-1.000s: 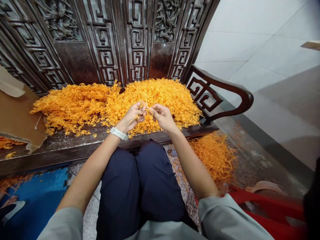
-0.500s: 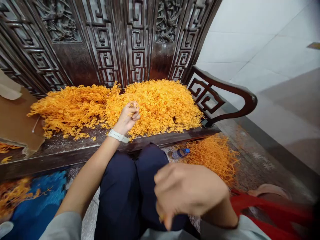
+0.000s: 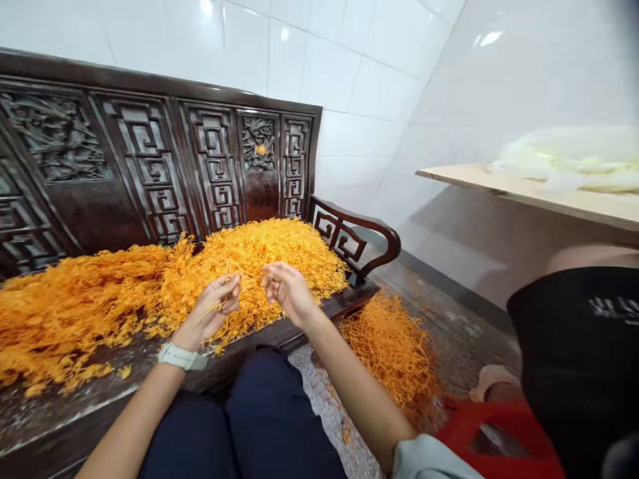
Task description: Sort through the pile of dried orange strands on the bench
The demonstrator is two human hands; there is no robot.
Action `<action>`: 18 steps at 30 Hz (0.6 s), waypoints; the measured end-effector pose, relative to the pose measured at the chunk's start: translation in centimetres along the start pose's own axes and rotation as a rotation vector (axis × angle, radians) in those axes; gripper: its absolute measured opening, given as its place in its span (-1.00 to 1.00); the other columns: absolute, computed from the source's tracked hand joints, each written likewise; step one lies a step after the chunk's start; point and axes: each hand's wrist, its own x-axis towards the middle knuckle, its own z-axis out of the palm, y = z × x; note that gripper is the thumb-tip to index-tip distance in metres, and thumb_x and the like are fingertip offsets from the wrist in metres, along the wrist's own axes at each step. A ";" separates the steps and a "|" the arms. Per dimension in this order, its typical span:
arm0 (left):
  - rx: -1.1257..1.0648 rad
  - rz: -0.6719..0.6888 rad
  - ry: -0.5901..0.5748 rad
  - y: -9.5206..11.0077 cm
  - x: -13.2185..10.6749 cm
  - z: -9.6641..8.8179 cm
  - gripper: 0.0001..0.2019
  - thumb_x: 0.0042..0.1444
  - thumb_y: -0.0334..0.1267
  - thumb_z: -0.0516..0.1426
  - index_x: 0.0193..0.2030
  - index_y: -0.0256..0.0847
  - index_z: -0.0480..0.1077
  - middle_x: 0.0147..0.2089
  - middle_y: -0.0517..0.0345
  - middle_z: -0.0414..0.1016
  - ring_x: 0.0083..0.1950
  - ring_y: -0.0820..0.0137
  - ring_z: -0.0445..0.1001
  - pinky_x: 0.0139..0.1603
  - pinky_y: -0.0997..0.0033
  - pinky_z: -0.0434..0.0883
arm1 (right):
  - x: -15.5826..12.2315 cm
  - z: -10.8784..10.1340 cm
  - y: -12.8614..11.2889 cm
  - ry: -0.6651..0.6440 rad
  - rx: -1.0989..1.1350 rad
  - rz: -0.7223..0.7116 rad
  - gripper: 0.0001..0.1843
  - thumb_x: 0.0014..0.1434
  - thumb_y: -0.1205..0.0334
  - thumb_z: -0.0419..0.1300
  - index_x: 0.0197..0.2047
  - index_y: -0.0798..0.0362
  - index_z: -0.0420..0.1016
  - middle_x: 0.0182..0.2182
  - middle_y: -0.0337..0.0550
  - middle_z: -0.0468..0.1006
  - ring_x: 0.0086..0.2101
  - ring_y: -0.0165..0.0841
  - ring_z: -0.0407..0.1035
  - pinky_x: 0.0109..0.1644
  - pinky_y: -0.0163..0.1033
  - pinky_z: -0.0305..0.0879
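A large heap of orange stringy strands lies on the seat of a dark carved wooden bench. My left hand, with a white watch at the wrist, hovers over the heap's front edge, fingers pinched on a few orange strands. My right hand is just to its right, fingers curled and pinched toward the left hand; whether it holds a strand I cannot make out. Both hands are close together above the pile.
A second orange pile lies on the floor by the bench's armrest. A red plastic object and another person in a black shirt are at the right. A wooden board carries a pale heap. White tiled walls stand behind.
The view has tilted up and turned right, showing the wall and the other person. My right hand, which had dropped toward my lap, has returned up beside the left hand.
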 end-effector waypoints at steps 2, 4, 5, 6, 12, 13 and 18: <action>0.113 -0.009 -0.024 -0.2 -0.1 0.6 -0.65 0.11 -0.07 0.45 -0.33 -0.26 0.45 -0.57 0.34 0.22 -0.61 0.65 0.03 -0.57 0.62 0.07 | -0.9 -0.2 0.9 -0.003 -0.215 -0.120 -0.62 0.23 -0.09 0.39 -0.10 0.02 0.53 -0.35 -0.22 0.54 -0.44 -0.43 0.32 -0.37 -0.31 0.24; 0.240 -0.007 -0.063 -0.4 -0.2 1.1 -0.63 0.09 -0.01 0.45 -0.25 -0.27 0.53 -0.60 0.35 0.19 -0.60 0.63 0.05 -0.55 0.61 0.07 | -1.6 -0.5 1.2 -0.080 -0.332 -0.187 -0.63 0.25 -0.11 0.38 -0.16 0.03 0.54 -0.37 -0.25 0.51 -0.41 -0.43 0.32 -0.32 -0.30 0.25; 0.303 -0.010 -0.078 -0.6 -0.2 1.4 -0.62 0.09 0.02 0.45 -0.22 -0.27 0.56 -0.60 0.35 0.20 -0.59 0.62 0.06 -0.55 0.60 0.07 | -1.8 -0.7 1.2 -0.125 -0.338 -0.188 -0.63 0.27 -0.12 0.37 -0.19 0.04 0.53 -0.40 -0.26 0.48 -0.42 -0.43 0.30 -0.31 -0.29 0.25; 0.355 -0.016 -0.089 -0.7 -0.2 1.5 -0.60 0.09 0.04 0.45 -0.21 -0.28 0.58 -0.60 0.34 0.20 -0.59 0.62 0.06 -0.55 0.60 0.06 | -2.0 -0.9 1.2 -0.154 -0.324 -0.181 -0.61 0.27 -0.13 0.36 -0.21 0.04 0.52 -0.43 -0.28 0.47 -0.44 -0.43 0.29 -0.32 -0.29 0.25; 0.419 -0.007 -0.081 -0.9 -0.1 2.4 -0.59 0.03 0.05 0.47 -0.22 -0.28 0.61 -0.55 0.31 0.25 -0.56 0.62 0.12 -0.53 0.61 0.06 | -2.9 -2.3 1.8 -0.144 -0.236 -0.112 -0.52 0.16 -0.18 0.44 -0.12 0.07 0.57 -0.39 -0.25 0.51 -0.44 -0.45 0.28 -0.34 -0.28 0.22; 0.410 -0.010 -0.081 -0.8 -0.1 2.6 -0.59 0.01 0.04 0.48 -0.23 -0.28 0.61 -0.55 0.31 0.26 -0.56 0.62 0.12 -0.54 0.61 0.07 | -3.2 -2.6 1.9 -0.128 -0.222 -0.112 -0.52 0.14 -0.16 0.46 -0.13 0.08 0.58 -0.39 -0.25 0.52 -0.44 -0.45 0.27 -0.35 -0.28 0.20; 0.352 -0.035 -0.086 -0.7 -0.1 3.6 -0.58 -0.05 0.01 0.52 -0.32 -0.28 0.55 -0.53 0.33 0.23 -0.58 0.65 0.09 -0.56 0.61 0.07 | -4.5 -4.0 2.0 -0.087 -0.118 -0.031 -0.59 0.06 -0.08 0.54 -0.24 0.06 0.60 -0.44 -0.29 0.49 -0.48 -0.48 0.27 -0.38 -0.30 0.20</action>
